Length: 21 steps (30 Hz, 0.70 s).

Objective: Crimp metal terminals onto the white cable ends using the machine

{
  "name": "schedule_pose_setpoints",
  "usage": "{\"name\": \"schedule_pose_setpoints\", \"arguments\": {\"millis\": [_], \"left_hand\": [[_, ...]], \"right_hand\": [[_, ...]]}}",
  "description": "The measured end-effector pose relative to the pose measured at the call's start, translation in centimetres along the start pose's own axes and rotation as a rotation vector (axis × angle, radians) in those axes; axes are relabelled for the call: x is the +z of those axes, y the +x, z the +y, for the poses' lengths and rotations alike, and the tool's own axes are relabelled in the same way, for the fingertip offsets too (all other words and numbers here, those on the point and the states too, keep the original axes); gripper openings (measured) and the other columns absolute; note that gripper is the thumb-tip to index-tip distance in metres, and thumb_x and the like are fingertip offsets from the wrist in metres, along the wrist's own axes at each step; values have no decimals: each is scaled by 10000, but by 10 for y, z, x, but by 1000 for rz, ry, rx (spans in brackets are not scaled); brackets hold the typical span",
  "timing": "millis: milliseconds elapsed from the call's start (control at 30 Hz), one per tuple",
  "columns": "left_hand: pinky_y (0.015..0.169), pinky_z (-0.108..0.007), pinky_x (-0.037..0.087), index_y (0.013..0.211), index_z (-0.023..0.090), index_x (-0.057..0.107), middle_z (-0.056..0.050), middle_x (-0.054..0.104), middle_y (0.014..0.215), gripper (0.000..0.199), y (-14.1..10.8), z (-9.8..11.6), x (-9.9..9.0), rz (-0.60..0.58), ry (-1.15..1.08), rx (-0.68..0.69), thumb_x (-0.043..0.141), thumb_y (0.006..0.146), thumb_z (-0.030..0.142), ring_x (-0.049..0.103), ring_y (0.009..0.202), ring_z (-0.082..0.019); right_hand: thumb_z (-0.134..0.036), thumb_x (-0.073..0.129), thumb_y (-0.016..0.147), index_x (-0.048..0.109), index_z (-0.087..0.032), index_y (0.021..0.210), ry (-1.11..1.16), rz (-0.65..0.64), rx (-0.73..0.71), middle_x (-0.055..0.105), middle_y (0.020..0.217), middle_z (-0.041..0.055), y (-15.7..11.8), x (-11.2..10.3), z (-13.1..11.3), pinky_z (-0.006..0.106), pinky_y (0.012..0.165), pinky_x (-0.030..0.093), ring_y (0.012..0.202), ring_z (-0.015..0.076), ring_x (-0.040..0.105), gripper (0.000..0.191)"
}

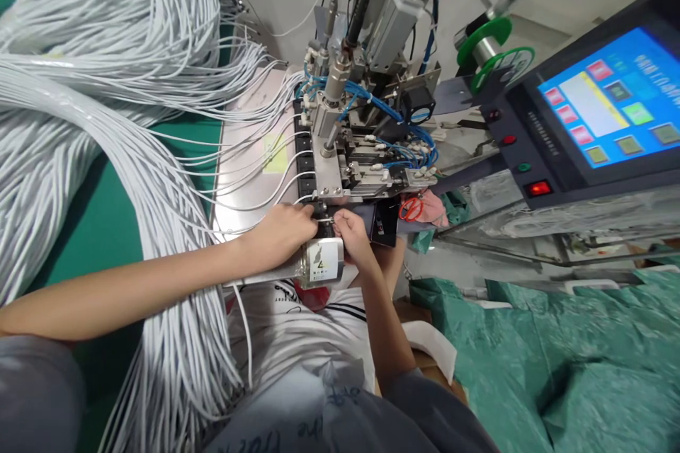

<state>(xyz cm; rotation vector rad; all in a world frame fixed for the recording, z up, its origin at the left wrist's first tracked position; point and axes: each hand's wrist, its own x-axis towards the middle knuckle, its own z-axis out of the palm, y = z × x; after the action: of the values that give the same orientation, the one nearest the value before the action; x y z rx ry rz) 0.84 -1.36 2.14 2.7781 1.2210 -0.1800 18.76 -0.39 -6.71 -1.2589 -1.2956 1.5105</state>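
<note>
My left hand is closed, with its fingers curled at the front end of a row of black cable holders. A short length of white cable runs out from under those fingers. My right hand pinches the tip of this cable from the other side, thumb and forefinger together. Just below the fingers sits a silver box with a white label. Several white cables lie in the holders beyond my left hand, their ends pointing into the machine.
Large bundles of white cables cover the green table at left. A control screen and a green wire spool are at right. Red-handled scissors lie near a phone. Green sacks fill the lower right.
</note>
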Motion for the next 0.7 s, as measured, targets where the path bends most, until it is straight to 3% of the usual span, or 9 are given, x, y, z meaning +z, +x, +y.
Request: {"name": "schedule_pose_setpoints", "arguments": {"millis": [67, 200, 333, 367, 433, 533, 633, 700], "left_hand": [[511, -259, 422, 734, 96, 618, -104, 580, 761, 185, -4, 3, -5, -28, 13, -53, 456, 757, 9, 614, 673, -197], [501, -251, 402, 748, 84, 617, -119, 595, 794, 176, -8, 7, -11, -40, 9, -97, 459, 769, 11, 609, 677, -197], [493, -265, 378, 808, 74, 623, -146, 592, 841, 209, -8, 6, -6, 8, 32, -163, 428, 783, 2, 612, 698, -228], [494, -272, 375, 869, 66, 621, -155, 591, 852, 239, -8, 5, -5, 33, 48, -200, 405, 794, -3, 615, 707, -240], [506, -280, 376, 1018, 46, 589, -169, 590, 866, 318, -7, 3, -1, 73, 77, -283, 358, 808, -19, 618, 725, -253], [529, -277, 383, 1074, 30, 565, -172, 589, 885, 334, -9, 5, -4, 86, 55, -298, 350, 819, -2, 619, 734, -240], [580, -265, 411, 995, 88, 611, -118, 592, 897, 257, -19, 14, -19, 81, -203, -36, 386, 890, 155, 614, 739, -195], [663, -243, 438, 1023, 146, 621, -73, 603, 928, 267, -27, 21, -30, 39, -485, 217, 412, 919, 276, 610, 792, -160]], "right_hand": [[-422, 513, 783, 435, -200, 622, -100, 31, -50, 350, 508, -65, 3, 0, 2, 211, 456, 270, 481, 85, 330, 285], [-349, 509, 783, 467, -194, 612, -303, 232, -138, 415, 555, -38, -1, -4, -9, 222, 505, 307, 550, 109, 383, 234], [-303, 421, 853, 492, -192, 670, -356, 510, -219, 429, 583, -31, -37, 7, -34, 233, 530, 315, 547, 112, 383, 226], [-303, 418, 864, 514, -192, 695, -369, 525, -233, 456, 590, -26, -52, 15, -38, 234, 533, 323, 548, 115, 406, 224], [-301, 465, 853, 569, -192, 716, -435, 393, -212, 533, 601, -9, -81, 40, -41, 243, 550, 346, 553, 125, 461, 204], [-320, 605, 777, 641, -212, 894, -533, -52, -114, 659, 714, 19, -117, 84, -33, 259, 600, 394, 614, 157, 556, 163], [-260, 528, 830, 635, -229, 939, -516, -386, -31, 681, 720, 5, -135, 113, -25, 254, 620, 425, 624, 157, 601, 156], [-214, 437, 873, 626, -229, 970, -507, -409, -32, 679, 710, 5, -139, 112, -27, 260, 649, 445, 655, 162, 618, 213]]}}
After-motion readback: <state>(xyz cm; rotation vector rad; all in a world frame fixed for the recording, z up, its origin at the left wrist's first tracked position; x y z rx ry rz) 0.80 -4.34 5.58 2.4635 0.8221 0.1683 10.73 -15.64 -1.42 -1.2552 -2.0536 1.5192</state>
